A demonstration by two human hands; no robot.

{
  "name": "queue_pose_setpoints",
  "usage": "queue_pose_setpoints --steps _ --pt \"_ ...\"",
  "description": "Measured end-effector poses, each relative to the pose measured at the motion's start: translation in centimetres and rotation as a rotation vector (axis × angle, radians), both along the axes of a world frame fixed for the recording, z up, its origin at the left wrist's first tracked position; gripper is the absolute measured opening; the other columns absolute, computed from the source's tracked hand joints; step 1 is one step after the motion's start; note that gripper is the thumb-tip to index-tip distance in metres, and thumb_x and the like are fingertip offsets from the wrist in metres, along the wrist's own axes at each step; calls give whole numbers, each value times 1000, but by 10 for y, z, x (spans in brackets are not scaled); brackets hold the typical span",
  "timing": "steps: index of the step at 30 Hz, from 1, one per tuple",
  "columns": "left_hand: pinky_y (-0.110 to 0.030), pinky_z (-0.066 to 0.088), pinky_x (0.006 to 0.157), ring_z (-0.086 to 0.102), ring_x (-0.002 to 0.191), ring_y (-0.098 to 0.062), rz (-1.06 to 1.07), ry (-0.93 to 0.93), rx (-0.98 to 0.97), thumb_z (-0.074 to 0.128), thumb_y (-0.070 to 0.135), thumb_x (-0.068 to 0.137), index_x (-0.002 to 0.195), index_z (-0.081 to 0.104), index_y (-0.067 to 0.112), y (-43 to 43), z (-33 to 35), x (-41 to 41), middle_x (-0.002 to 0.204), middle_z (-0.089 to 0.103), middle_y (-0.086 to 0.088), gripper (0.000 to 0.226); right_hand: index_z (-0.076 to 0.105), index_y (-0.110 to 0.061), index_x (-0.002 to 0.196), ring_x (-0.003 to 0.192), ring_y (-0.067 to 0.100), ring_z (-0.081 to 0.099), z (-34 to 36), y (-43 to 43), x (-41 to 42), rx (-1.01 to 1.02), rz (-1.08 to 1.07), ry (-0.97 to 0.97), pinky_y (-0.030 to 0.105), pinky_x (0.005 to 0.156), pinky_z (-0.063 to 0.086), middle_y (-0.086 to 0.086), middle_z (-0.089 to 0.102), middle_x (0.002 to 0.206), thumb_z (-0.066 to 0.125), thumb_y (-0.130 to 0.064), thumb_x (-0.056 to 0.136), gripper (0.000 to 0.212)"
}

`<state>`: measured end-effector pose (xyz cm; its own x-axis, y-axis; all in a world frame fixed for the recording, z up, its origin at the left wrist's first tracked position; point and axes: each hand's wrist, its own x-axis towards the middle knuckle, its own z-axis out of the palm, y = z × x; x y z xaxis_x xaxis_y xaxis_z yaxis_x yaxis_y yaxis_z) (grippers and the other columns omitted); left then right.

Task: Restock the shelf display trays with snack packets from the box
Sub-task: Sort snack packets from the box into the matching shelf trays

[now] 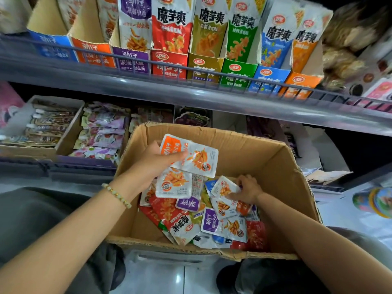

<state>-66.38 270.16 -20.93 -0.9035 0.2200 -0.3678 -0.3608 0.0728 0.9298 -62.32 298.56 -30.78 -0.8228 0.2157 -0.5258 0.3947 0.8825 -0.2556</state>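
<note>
From the lower corners both forearms (pixel 70 232) reach into the box (pixel 269 158), centre frame. The left hand (pixel 158 161) grips orange packets (pixel 191 159); the right hand (pixel 251 188), fingers narrow, pinches a further orange packet (pixel 223 186) from the mixed pile (pixel 212 221). Gathering step; next, probably, the orange tray (pixel 93 55), upper left.

This is a shop, in the snack aisle. Above the fingers (pixel 176 155), a grey metal shelf (pixel 191 96) carries a row of coloured display trays (pixel 169 64) with upright snack packets (pixel 171 24) behind a wire rail (pixel 127 61). Left of the fingers, lower cardboard trays (pixel 67 134) hold more goods.
</note>
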Motion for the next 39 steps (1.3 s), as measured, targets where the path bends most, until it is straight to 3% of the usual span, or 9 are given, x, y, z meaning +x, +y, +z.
queue_pose_setpoints --steps 4,10,15,21,25,27,30,33,39 --pt "-42 55 85 67 94 -22 -1 27 -44 73 20 82 107 53 19 2 -5 -2 105 68 -5 32 54 -17 102 80 16 69 44 -10 -4 -360 -115 207 33 69 59 7 68 100 64 -17 90 16" --pt "-38 54 89 66 102 -17 13 188 31 62 34 90 106 64 29 1 -2 2 105 71 6 17 63 -19 107 79 17 73 127 -43 2 -917 -358 695 27 65 59 3 75 96 61 -25 91 17" --pt "-25 52 87 60 107 -5 -99 230 131 44 40 97 131 46 37 6 8 10 118 61 14 34 63 -28 108 76 9 73 139 -80 3 -698 58 500 18 58 55 -10 73 92 68 -22 86 23" --pt "-14 52 67 66 93 0 56 377 118 63 24 90 112 55 38 -1 11 7 104 68 11 27 52 -15 111 79 18 74 135 -98 4 -926 -202 467 26 60 58 2 74 97 79 -14 75 45" --pt "-40 58 81 66 103 -13 124 370 174 53 42 92 113 57 45 -11 16 4 117 65 7 22 60 -3 116 93 27 71 142 -91 1 -1178 -421 422 37 80 59 12 74 101 78 -17 69 52" --pt "-37 54 89 65 106 -14 157 417 158 51 36 94 114 57 39 -16 24 -2 115 66 5 21 65 -1 110 95 29 70 155 -82 -4 -1287 -513 509 39 87 57 16 73 101 79 -24 66 52" --pt "-20 50 91 59 114 -9 14 545 49 50 21 97 123 51 38 -30 35 -9 120 62 11 32 68 -8 89 78 23 73 183 -69 -11 -1177 -398 533 35 71 60 13 75 89 86 -44 53 55" --pt "-22 54 83 64 104 -4 -146 526 26 53 31 93 136 38 45 -33 41 -4 113 65 10 48 67 -5 87 70 24 72 192 -82 -18 -995 -252 467 30 60 58 13 75 81 68 -35 74 32" --pt "-17 47 58 65 66 -10 177 612 -1 50 33 94 90 62 23 -20 39 2 77 68 -3 16 56 -18 117 90 23 72 166 -144 -21 -983 -162 403 40 80 59 7 74 101 58 -36 91 31"
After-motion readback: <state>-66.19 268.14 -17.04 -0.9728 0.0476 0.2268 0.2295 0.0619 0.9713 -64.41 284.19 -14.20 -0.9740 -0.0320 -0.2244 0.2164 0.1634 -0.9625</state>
